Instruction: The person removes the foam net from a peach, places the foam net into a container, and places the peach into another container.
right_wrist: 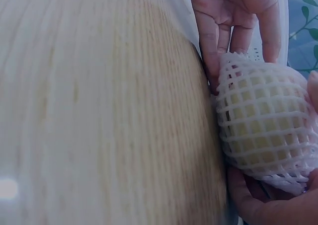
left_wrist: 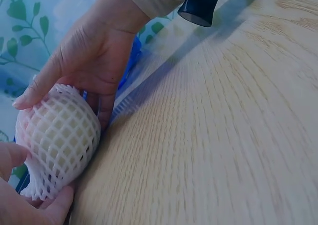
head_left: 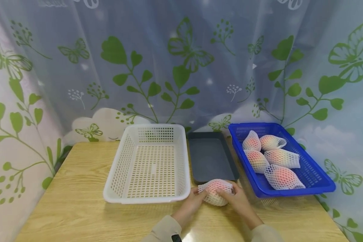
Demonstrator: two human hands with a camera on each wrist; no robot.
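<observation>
A pinkish-yellow round fruit in a white foam net is held between both hands, low over the table at the front edge of the grey tray. My left hand grips its left end, thumb on the netting. At the other end, my right hand grips the net, with the thumb on top of the fruit. In the left wrist view the netted fruit shows pale yellow through the mesh, with the right hand beyond it. Seen from the right wrist, the left hand holds the far end of the net.
A white perforated basket stands left of the tray on the wooden table. To the right, a blue basket holds several netted fruits. Behind everything hangs a patterned curtain.
</observation>
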